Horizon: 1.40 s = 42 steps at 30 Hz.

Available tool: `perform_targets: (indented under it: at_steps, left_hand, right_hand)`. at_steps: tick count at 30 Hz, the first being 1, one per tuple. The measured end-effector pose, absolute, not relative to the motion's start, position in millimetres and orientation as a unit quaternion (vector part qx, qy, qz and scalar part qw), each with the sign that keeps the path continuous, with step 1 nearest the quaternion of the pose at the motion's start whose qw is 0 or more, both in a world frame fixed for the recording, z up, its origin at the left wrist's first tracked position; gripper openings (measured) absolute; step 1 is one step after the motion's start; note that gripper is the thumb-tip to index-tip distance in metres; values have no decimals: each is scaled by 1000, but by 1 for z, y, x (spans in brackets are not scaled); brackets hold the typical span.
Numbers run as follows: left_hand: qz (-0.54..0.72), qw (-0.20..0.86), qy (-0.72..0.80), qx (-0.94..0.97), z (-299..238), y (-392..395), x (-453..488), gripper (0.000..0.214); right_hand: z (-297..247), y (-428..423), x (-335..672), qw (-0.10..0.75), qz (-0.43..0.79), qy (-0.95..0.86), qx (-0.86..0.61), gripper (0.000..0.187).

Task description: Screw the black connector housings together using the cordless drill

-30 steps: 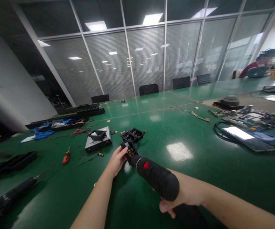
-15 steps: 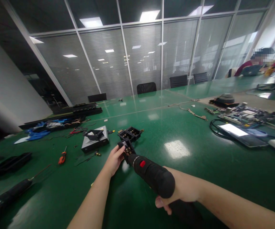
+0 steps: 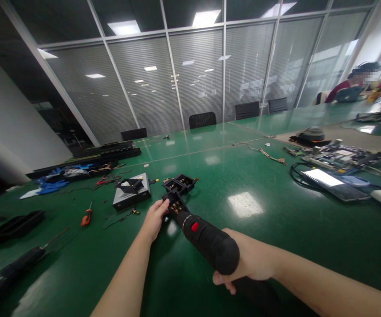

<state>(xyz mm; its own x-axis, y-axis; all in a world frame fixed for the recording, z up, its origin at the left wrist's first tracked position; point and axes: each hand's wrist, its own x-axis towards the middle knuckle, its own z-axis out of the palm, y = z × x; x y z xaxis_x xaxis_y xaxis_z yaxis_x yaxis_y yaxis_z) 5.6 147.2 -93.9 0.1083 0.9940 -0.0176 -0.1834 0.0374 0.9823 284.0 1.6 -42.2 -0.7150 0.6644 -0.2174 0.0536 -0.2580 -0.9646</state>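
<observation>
At the near edge of the green table (image 3: 276, 233), the right hand (image 3: 248, 266) is wrapped around the butt of a black electric screwdriver (image 3: 208, 241). Its fingers are curled shut on the grip, and the tool's red button faces up. The tool slants away and to the left, with its tip down in a small black connector block (image 3: 175, 206). The bit itself is too small to make out.

The left hand (image 3: 154, 219) steadies that block from the left side, thumb and fingertips closed against its edge. The block sits on the table a little in from the near edge, left of the middle.

Near the table's near-left corner lies a second long black driver (image 3: 10, 270), and further in an orange-handled screwdriver (image 3: 85, 218).

Just beyond the held block sits a pair of black blocks (image 3: 180, 183), close to it, though I cannot tell if they touch. To their left is a grey box (image 3: 129, 198) with a black bracket (image 3: 129, 186) lying on top.

Toward the left edge lie blue fabric (image 3: 47, 186) and long black rails (image 3: 109, 151). On the right side a lit tablet (image 3: 329, 180) rests on a looped black cable, with a circuit board (image 3: 340, 156) behind it.

At the far right corner a person in a red top (image 3: 340, 90) sits at the table.
</observation>
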Motion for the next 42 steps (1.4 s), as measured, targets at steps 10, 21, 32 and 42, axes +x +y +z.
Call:
perform_targets:
  at_steps: [10,21,32,42]
  left_hand:
    - [499,607,417,457,-91,143,11,50]
    - [498,607,433,443,-96,147,9,51]
    - [496,617,419,445,-98,149,8,51]
    - [497,615,417,448,-95,147,8,49]
  right_hand:
    - [-41,1,284,224,725,-563,-328,38]
    - [-48,4,282,210,722,-571,-330,38]
    - [-45,6,285,199,723,-575,-326,37]
    - [-49,7,286,193,722,-580,-324,34]
